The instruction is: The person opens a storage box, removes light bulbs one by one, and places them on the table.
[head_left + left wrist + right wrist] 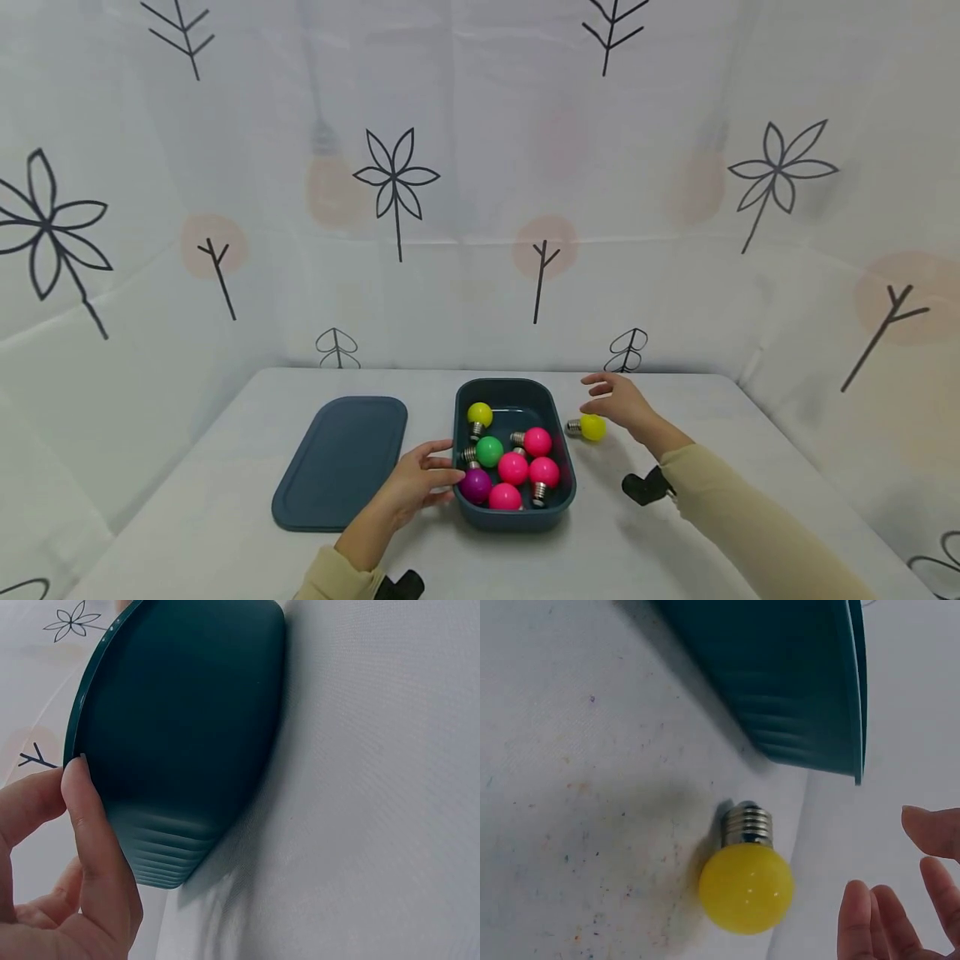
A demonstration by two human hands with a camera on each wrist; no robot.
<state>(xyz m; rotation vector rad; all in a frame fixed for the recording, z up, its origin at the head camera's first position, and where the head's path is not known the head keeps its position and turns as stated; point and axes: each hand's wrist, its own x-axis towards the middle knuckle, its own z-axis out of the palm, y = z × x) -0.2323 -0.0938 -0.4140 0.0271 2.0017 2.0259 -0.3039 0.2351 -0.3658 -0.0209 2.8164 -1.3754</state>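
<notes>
A dark teal plastic container (pixel 517 521) holds several small light bulbs: a yellow bulb (pixel 480 414), a green bulb (pixel 490 452), a purple bulb (pixel 476 487) and several pink bulbs (pixel 513 468). My left hand (pixel 420 483) pinches the container's left rim; the left wrist view shows fingertips on both sides of that rim (pixel 70 742). Outside the container, to its right, another yellow bulb (pixel 592 427) lies on its side, its metal screw base pointing toward the container. Just above this loose bulb (pixel 746 889) hovers my right hand (pixel 621 402), fingers apart and holding nothing.
A flat dark teal lid (pixel 341 462) lies on the white table (pixel 225 500) left of the container. Behind the table hangs a white cloth (pixel 465 283) printed with leaves and twigs. Each wrist carries a black camera mount (pixel 647 486).
</notes>
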